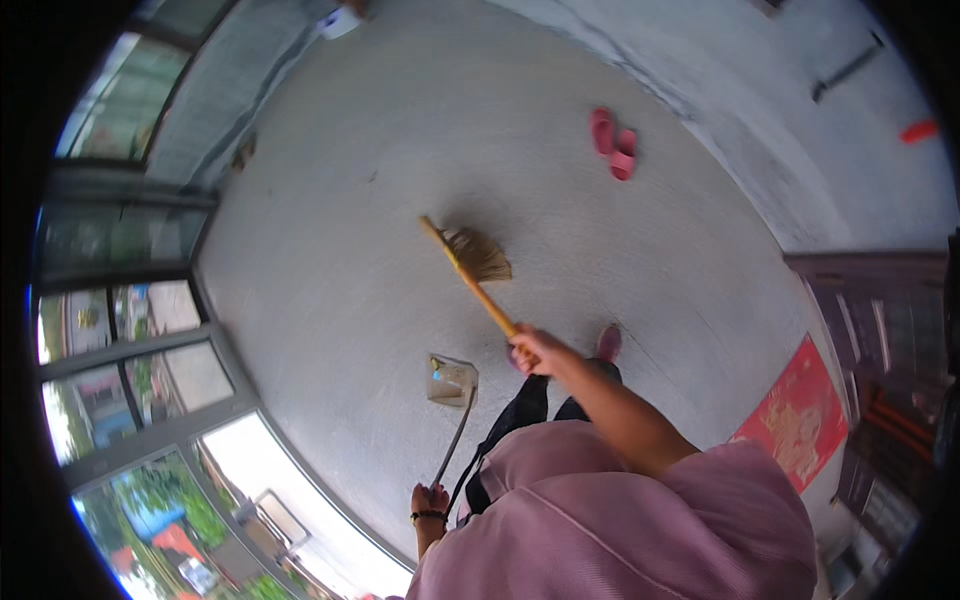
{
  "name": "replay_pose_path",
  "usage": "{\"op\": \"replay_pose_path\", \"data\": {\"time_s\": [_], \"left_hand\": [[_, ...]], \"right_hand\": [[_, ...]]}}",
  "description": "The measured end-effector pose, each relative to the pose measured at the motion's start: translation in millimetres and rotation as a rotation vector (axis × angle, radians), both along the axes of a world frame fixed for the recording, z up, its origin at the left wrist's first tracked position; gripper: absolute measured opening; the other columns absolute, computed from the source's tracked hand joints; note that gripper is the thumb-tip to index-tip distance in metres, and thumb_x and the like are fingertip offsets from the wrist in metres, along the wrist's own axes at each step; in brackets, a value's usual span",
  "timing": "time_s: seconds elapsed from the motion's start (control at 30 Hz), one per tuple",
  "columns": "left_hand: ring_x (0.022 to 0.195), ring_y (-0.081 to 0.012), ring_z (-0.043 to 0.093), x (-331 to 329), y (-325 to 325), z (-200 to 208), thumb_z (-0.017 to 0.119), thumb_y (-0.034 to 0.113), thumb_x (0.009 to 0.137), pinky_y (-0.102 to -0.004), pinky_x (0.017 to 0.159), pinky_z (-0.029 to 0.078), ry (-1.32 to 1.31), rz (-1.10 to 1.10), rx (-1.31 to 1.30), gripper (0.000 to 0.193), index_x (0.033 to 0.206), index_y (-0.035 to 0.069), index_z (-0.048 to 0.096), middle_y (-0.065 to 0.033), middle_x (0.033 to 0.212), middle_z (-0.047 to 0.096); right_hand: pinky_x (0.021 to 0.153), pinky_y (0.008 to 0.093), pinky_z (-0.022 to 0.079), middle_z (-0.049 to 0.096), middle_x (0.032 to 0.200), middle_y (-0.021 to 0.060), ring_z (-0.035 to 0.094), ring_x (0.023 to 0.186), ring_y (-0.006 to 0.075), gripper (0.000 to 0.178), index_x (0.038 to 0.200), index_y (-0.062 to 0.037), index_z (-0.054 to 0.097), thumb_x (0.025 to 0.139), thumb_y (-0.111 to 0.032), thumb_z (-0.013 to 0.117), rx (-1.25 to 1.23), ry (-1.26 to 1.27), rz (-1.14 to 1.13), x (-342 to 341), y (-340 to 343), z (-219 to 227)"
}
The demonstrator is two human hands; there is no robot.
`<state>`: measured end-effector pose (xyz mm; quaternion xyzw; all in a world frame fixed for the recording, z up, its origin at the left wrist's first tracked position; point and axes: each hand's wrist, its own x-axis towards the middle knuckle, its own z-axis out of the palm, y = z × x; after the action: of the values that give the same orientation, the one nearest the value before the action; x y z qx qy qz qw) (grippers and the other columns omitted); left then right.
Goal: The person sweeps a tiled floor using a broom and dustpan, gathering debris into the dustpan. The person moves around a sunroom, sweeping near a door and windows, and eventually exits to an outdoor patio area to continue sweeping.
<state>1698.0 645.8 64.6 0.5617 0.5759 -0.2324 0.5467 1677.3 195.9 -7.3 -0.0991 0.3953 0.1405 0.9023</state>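
right hand (533, 352) grip closed on broom (470, 262) handle, head ahead | left hand (428, 498) grip holds dustpan (451, 381) handle

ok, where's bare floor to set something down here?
Widest bare patch: concrete floor between broom head, pink slippers and window wall. Also right of the broom, toward the red mat. Crowded: around the dustpan, right hand, left hand and the feet.
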Motion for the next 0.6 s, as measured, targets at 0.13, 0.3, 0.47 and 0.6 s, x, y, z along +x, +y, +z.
{"op": "replay_pose_path", "data": {"time_s": [0.13,0.3,0.47,0.6], "left_hand": [[0.056,-0.0235,0.055,-5,28,-40,0.043,0.029,0.084,-0.0353,0.048,0.04,-0.023,0.1,-0.112,0.021,0.071,0.013,0.04,-0.0093,0.061,0.051],[0.059,-0.0234,0.054,3,8,-67,0.048,0.03,0.083,-0.0367,0.051,0.04,-0.008,0.243,-0.088,0.022,0.073,0.011,0.043,-0.005,0.062,0.048],[0.06,-0.0235,0.054,8,31,-111,0.049,0.03,0.083,-0.037,0.051,0.04,0.001,0.328,-0.125,0.022,0.074,0.011,0.044,-0.0047,0.064,0.047],[0.06,-0.0235,0.054,23,31,-129,0.049,0.03,0.083,-0.0377,0.051,0.04,0.038,0.348,-0.103,0.022,0.075,0.01,0.043,-0.0057,0.065,0.047]], "right_hand": [[0.031,0.0189,0.021,0.032,0.05,-0.0025,0.026,0.035,0.0054,0.017,0.097,-0.0181,0.045,0.082,-0.013,0.048,0.124,-0.14,-0.092,-19,-47,48],[0.034,0.0229,0.032,0.042,0.059,0.0026,0.037,0.039,0.008,0.044,0.126,-0.0211,0.034,0.084,-0.015,0.046,-0.491,0.112,0.136,-73,-79,104],[0.036,0.0239,0.034,0.044,0.059,0.003,0.04,0.041,0.0105,0.034,0.113,-0.0142,0.04,0.08,-0.013,0.05,-0.792,0.469,0.281,-75,-78,96],[0.036,0.0252,0.033,0.041,0.055,0.0023,0.04,0.042,0.0118,0.007,0.079,-0.0102,0.045,0.078,-0.012,0.052,-0.584,0.595,0.05,-22,-105,-1]]}}
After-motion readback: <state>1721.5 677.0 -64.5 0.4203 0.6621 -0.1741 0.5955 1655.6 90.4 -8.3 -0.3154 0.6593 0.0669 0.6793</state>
